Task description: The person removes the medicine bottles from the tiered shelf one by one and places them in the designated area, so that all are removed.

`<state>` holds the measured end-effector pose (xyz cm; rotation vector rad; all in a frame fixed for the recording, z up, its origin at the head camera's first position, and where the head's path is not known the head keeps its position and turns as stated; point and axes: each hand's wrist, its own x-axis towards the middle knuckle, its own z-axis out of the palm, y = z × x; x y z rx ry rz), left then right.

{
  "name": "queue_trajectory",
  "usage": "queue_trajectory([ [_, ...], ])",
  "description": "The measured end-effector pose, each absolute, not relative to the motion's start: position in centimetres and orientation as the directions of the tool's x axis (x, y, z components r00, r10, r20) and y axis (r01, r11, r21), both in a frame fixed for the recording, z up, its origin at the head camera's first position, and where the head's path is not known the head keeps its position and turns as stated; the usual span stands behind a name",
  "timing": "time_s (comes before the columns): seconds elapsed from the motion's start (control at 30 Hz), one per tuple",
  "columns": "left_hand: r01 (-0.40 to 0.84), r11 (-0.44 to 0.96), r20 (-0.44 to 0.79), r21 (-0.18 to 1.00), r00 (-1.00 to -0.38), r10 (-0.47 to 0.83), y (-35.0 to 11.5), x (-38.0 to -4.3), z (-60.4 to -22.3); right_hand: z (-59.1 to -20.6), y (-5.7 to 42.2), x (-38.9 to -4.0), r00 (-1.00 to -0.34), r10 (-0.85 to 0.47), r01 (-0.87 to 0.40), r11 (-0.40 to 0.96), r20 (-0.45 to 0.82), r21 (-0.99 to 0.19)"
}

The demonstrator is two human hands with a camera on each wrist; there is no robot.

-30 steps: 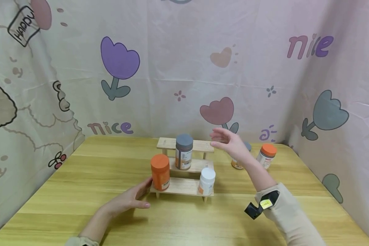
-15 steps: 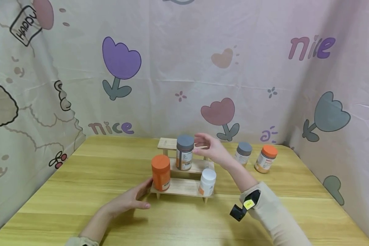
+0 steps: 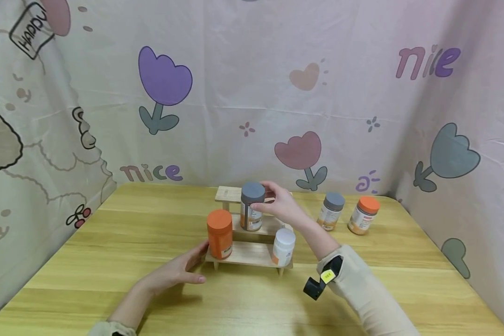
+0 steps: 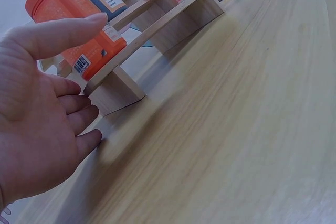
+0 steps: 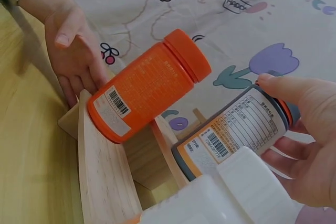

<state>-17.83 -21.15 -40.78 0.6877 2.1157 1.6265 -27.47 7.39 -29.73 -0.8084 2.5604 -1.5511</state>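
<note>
A three-step wooden rack [image 3: 252, 254] holds several pill bottles. My right hand [image 3: 283, 205] grips a grey-lidded bottle [image 3: 252, 218] on the middle step, thumb in front and fingers behind, near the lid; the right wrist view shows its barcode label. On the lowest step, an orange bottle [image 3: 220, 235] stands at the left end and a white bottle [image 3: 283, 247] at the right end. My left hand [image 4: 47, 108] is at the rack's left end, thumb extended and fingers slightly bent, fingertips right at the lowest step's edge.
Another grey-lidded bottle [image 3: 331, 212] and an orange-lidded bottle [image 3: 363, 215] stand on the wooden table [image 3: 252, 303], right of the rack. A printed curtain [image 3: 235, 84] hangs behind the table and along both sides.
My right hand has moved left from beyond the rack's right side to the grey-lidded bottle and taken hold of it. The left hand has stayed at the rack's left end.
</note>
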Motion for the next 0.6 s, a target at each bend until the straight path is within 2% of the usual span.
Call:
queue_trajectory([
  [0.37,0.129,0.21,-0.02,0.969,-0.81,0.587,-21.09,-17.74,-40.8,-29.86,7.22,-27.2,-0.866,-0.419,-0.44,0.383,0.272,-0.812],
  [0.6,0.147,0.194,0.003,0.97,-0.806,0.592,-21.12,-17.74,-40.8,-30.02,7.8,-27.02,-0.849,-0.422,-0.474,0.341,0.318,-0.812],
])
